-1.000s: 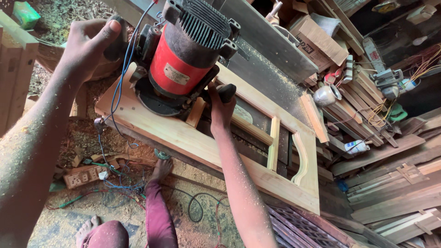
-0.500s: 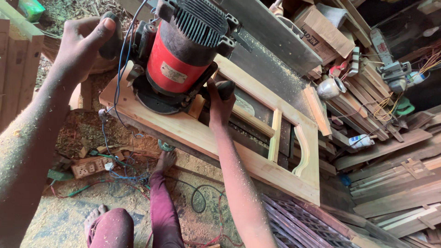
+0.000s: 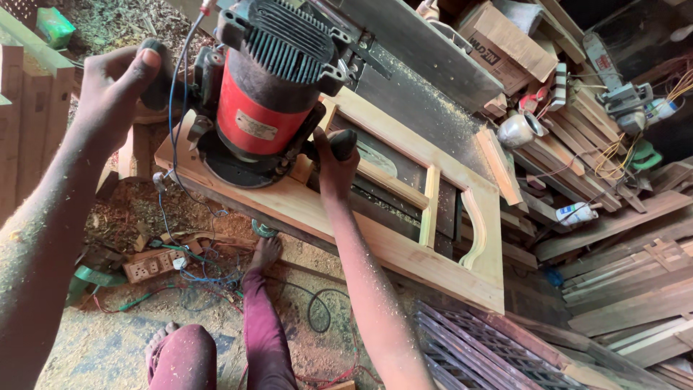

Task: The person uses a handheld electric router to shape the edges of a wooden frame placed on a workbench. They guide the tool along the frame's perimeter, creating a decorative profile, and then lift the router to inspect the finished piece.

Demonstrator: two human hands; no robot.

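- Head camera, looking down past my own arms: I stand at a workbench in a woodworking shop, both forearms dusted with sawdust.
- My left hand (image 3: 119,83) is wrapped shut around the black side knob of a router (image 3: 263,94), thumb lying over the top of the knob.
- My right hand (image 3: 333,162) is closed around the opposite black knob, low on the other side of the tool, fingers curled under it.
- The router is a large red-bodied machine with a black ribbed top cap. Its round black base sits flat on the near-left corner of a wooden frame (image 3: 404,249).
- The wooden frame is pale, freshly cut timber, lying flat on the bench and running away to the right. It has a short upright bar and a curved piece near its far end.
- A blue cord (image 3: 173,108) hangs from the router's top and drops to the floor.
- On the sawdust-covered floor below, a power strip (image 3: 151,266) lies among tangled wires.
- My bare feet and maroon trouser legs (image 3: 263,339) show beneath the bench; one foot rests near the bench edge.
- To the right, stacked planks (image 3: 628,289) and offcuts pile up, with a cardboard box (image 3: 505,43) behind them.
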